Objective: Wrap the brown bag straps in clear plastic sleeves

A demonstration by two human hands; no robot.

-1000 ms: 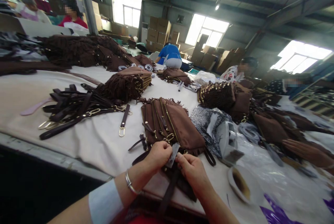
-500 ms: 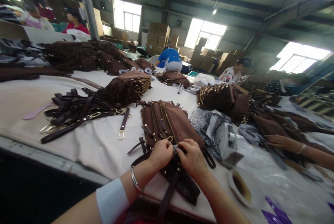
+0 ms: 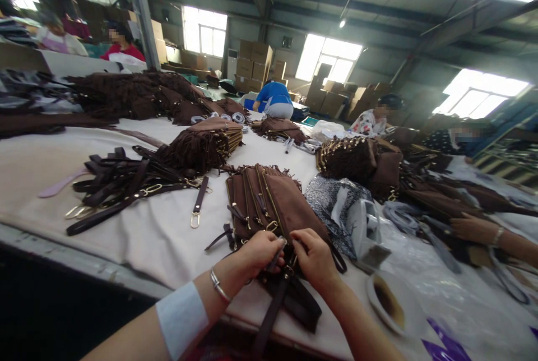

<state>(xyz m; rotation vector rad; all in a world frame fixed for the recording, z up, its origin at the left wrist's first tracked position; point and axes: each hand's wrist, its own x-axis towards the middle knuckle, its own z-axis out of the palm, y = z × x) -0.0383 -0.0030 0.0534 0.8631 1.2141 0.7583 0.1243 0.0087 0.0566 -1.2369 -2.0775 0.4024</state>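
Note:
A stack of brown fringed zip pouches (image 3: pixel 294 201) lies in front of me, with gold zips and dark pulls along the edges. At its near end, my left hand (image 3: pixel 264 251) pinches a small dark strip that hangs below the fingertips. Close beside it, my right hand (image 3: pixel 313 254) is closed with thumb and index finger together at the pouch's near edge; what they grip is hidden. Under both hands, a dark wrist strap (image 3: pixel 271 316) with a gold clasp hangs toward the table edge.
Dark wrist straps (image 3: pixel 113 181) are piled at left, one short strap (image 3: pixel 199 201) lying apart. A white tape dispenser (image 3: pixel 365 232), a tape roll (image 3: pixel 390 302) and clear plastic lie at right. There a co-worker's hand (image 3: pixel 474 229) rests among brown pieces. More pouch stacks (image 3: pixel 202 145) stand behind.
My hands have drawn slightly apart from a shared pinch on a small greyish piece. A dark strip now shows under my left fingers. The co-worker's hand has shifted right.

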